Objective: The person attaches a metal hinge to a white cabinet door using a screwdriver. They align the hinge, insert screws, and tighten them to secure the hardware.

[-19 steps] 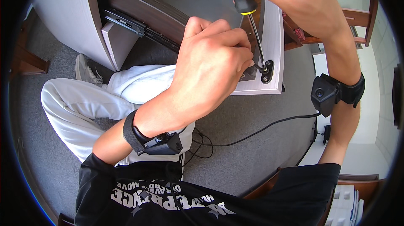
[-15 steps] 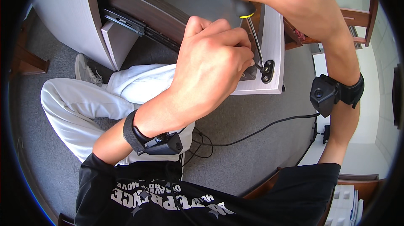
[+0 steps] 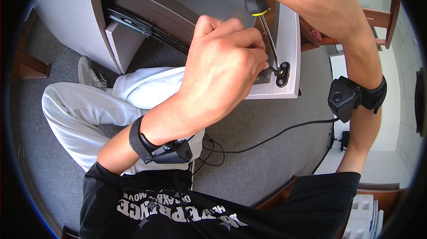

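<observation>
My right hand (image 3: 307, 5) is closed around the black and yellow handle of a screwdriver (image 3: 255, 5), near the top of the view. The steel shaft slants down, its tip on a screw in a small black oblong plate (image 3: 283, 77). That plate lies on the pale wood-grain panel (image 3: 290, 38) of a drawer, close to its near corner. My left hand (image 3: 224, 67) is closed beside the tip, fingers pinched together. A short dark piece shows between these fingertips and the plate; the fingers hide the rest of it.
A black metal slide rail (image 3: 133, 23) runs along the dark side of the drawer. The pale cabinet (image 3: 66, 12) stands at the left, and a wooden chair (image 3: 378, 16) at the far right. A black cable (image 3: 275, 139) hangs from my right wrist camera (image 3: 340, 99) across the carpet.
My right hand and the screwdriver handle have shifted slightly up and left, with the tip still at the plate. The left hand has stayed nearly in place.
</observation>
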### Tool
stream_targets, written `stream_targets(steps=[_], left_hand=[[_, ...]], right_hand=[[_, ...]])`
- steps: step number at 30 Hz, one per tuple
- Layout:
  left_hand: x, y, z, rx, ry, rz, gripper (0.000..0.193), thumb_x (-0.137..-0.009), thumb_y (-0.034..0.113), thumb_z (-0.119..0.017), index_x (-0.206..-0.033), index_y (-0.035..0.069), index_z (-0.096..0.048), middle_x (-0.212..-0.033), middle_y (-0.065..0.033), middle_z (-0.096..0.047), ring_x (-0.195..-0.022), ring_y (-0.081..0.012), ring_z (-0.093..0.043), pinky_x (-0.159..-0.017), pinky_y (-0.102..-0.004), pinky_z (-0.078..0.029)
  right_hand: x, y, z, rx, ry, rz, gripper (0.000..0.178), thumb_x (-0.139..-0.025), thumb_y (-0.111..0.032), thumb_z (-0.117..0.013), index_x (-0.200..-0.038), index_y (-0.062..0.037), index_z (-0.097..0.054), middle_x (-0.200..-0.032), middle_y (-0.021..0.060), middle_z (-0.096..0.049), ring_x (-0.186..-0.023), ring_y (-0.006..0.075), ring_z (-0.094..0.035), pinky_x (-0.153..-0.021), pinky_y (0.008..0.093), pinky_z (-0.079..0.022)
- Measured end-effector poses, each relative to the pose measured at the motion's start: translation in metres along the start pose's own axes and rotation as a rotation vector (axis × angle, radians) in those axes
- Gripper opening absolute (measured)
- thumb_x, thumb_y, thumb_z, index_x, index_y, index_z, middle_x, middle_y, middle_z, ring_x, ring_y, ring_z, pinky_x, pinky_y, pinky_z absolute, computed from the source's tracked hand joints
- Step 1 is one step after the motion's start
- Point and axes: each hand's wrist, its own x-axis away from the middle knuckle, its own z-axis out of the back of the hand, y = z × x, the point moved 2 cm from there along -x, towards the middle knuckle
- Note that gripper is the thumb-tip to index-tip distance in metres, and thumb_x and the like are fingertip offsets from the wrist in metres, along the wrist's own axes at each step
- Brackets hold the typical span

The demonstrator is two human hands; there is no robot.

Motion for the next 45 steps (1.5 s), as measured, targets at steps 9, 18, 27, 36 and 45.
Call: stream_targets(steps=[9, 18, 27, 36, 45], left_hand=[[0.001, 0.0, 0.002, -0.002, 0.004, 0.002, 0.008, -0.078, 0.01, -0.084, -0.083, 0.01, -0.079, -0.091, 0.0049, -0.072, -0.088, -0.0164, -0.062, -0.087, -0.0348, -0.038], [-0.002, 0.002, 0.004, -0.022, -0.055, 0.048, 0.005, -0.082, 0.011, -0.084, -0.086, 0.011, -0.08, -0.097, 0.0042, -0.076, -0.089, -0.0159, -0.064, -0.087, -0.0341, -0.035], [-0.006, 0.006, 0.003, -0.06, -0.012, 0.022, 0.006, -0.078, 0.011, -0.083, -0.081, 0.012, -0.078, -0.085, 0.004, -0.072, -0.087, -0.0171, -0.064, -0.09, -0.036, -0.038], [0.0, 0.008, 0.001, -0.093, 0.04, -0.015, 0.013, -0.076, 0.01, -0.085, -0.087, 0.012, -0.078, -0.093, 0.0069, -0.072, -0.088, -0.0159, -0.063, -0.092, -0.0363, -0.039], [0.002, 0.008, 0.0, -0.111, 0.009, -0.002, 0.013, -0.076, 0.009, -0.085, -0.087, 0.011, -0.078, -0.095, 0.0058, -0.073, -0.089, -0.0164, -0.063, -0.091, -0.0362, -0.039]], right_hand=[[-0.017, -0.01, 0.02, 0.146, -0.281, 0.107, 0.048, -0.091, 0.001, -0.06, -0.138, 0.0002, -0.058, -0.11, 0.0129, -0.062, -0.082, 0.015, -0.065, -0.074, 0.0261, -0.055], [-0.029, 0.023, 0.022, 0.384, -0.024, 0.631, 0.024, -0.097, -0.01, -0.059, -0.111, 0.0054, -0.07, -0.116, 0.0185, -0.071, -0.098, 0.029, -0.072, -0.087, 0.0349, -0.058], [-0.001, 0.013, 0.04, 0.384, 0.034, 0.457, 0.024, -0.096, -0.01, -0.059, -0.111, 0.0046, -0.071, -0.117, 0.0184, -0.071, -0.098, 0.0291, -0.072, -0.087, 0.035, -0.058], [-0.002, 0.02, 0.036, 0.401, 0.046, 0.426, 0.023, -0.096, -0.01, -0.059, -0.111, 0.0039, -0.071, -0.117, 0.0182, -0.071, -0.098, 0.0292, -0.072, -0.087, 0.0351, -0.057], [-0.004, 0.025, 0.034, 0.444, 0.05, 0.407, 0.023, -0.095, -0.01, -0.059, -0.11, 0.0031, -0.071, -0.118, 0.0181, -0.071, -0.098, 0.0293, -0.072, -0.087, 0.0353, -0.057]])
